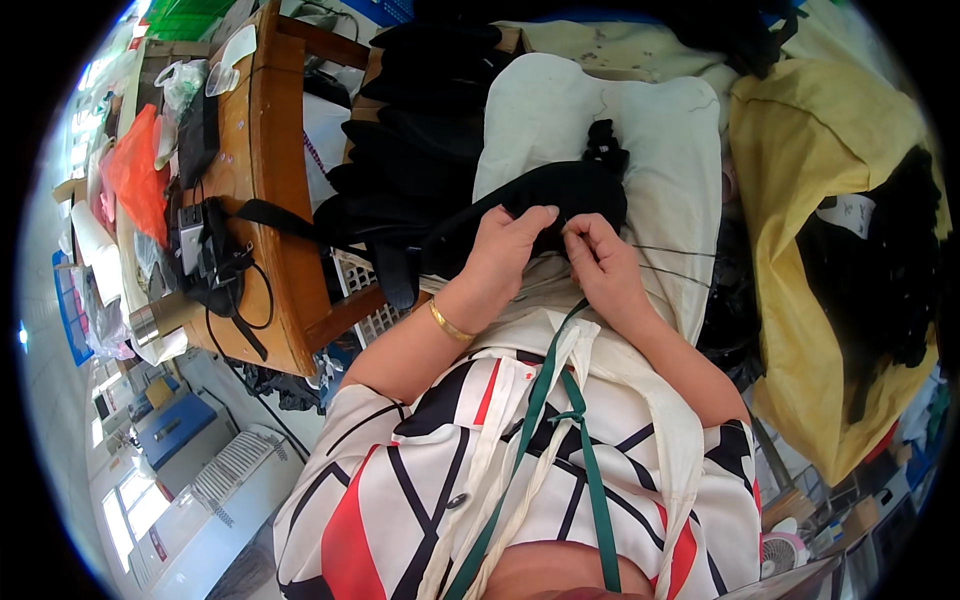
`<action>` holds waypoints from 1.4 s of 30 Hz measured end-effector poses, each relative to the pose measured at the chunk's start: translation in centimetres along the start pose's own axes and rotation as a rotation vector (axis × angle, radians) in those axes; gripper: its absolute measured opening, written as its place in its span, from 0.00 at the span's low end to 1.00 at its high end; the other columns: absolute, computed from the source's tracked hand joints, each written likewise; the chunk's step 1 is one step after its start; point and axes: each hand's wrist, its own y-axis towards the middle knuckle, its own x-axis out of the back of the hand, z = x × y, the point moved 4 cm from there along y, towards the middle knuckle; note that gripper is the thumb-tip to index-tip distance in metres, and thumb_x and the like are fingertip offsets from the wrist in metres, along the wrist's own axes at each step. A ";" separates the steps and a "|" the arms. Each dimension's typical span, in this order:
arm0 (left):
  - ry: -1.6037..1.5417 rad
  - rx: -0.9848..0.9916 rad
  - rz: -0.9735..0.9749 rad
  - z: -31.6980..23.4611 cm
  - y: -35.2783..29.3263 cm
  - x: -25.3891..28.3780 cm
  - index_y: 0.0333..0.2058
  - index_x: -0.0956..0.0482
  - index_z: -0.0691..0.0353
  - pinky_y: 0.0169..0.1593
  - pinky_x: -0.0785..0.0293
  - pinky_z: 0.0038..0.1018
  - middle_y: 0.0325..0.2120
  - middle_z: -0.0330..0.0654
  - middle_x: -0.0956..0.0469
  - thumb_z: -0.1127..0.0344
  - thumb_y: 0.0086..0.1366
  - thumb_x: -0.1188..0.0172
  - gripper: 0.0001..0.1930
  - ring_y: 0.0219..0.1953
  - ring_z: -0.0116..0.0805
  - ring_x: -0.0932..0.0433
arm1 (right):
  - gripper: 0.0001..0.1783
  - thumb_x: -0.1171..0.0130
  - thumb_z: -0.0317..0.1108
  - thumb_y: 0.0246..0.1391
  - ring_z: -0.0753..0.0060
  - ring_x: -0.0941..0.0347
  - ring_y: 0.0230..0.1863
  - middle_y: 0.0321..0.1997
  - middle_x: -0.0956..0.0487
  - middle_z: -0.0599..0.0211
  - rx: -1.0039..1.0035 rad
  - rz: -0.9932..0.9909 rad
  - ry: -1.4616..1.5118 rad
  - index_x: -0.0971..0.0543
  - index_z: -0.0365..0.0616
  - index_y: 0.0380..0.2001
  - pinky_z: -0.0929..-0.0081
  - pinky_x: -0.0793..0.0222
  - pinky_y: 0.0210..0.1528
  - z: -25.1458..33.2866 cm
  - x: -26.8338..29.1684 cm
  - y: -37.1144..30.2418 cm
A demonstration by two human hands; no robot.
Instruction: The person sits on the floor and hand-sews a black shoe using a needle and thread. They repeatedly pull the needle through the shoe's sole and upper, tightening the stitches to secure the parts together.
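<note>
A black cloth piece with a rounded edge lies across my lap on a white cloth. My left hand grips its near edge between thumb and fingers, and a gold bangle circles that wrist. Close beside it, my right hand is closed in a pinch at the same edge. Whatever its fingertips hold is too small to make out. Just beyond the black piece sits a small bunched black thing. Thin dark threads trail over the white cloth on the right.
Several black cloth pieces are piled at the far left of my lap. A wooden table stands left, with a black strap, cables and an orange plastic bag. On the right, a yellow sack holds black material.
</note>
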 end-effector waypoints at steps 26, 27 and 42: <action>0.016 -0.184 0.247 0.5 -1.6 -1.3 0.44 0.20 0.69 0.44 0.28 0.20 0.38 0.36 0.19 0.71 0.63 0.38 0.12 0.39 0.22 0.23 | 0.05 0.47 0.33 0.64 0.80 0.27 0.23 0.30 0.22 0.69 0.098 -0.185 0.115 0.27 0.43 0.37 0.82 0.32 0.25 5.3 3.6 3.8; 0.035 -0.207 0.246 0.2 -1.7 -1.5 0.44 0.20 0.69 0.43 0.27 0.20 0.37 0.36 0.19 0.71 0.62 0.37 0.12 0.38 0.22 0.23 | 0.06 0.49 0.34 0.66 0.82 0.27 0.24 0.30 0.22 0.69 0.038 -0.053 0.200 0.29 0.44 0.37 0.83 0.32 0.25 5.5 3.3 3.4; 1.423 -0.766 0.622 -10.3 2.2 -7.8 0.34 0.21 0.67 0.36 0.28 0.30 0.27 0.47 0.23 0.68 0.53 0.29 0.12 0.29 0.40 0.25 | 0.19 0.56 0.24 0.63 0.71 0.38 0.18 0.15 0.39 0.69 0.825 -1.122 0.891 0.38 0.40 0.16 0.39 0.30 0.60 5.1 60.1 -22.4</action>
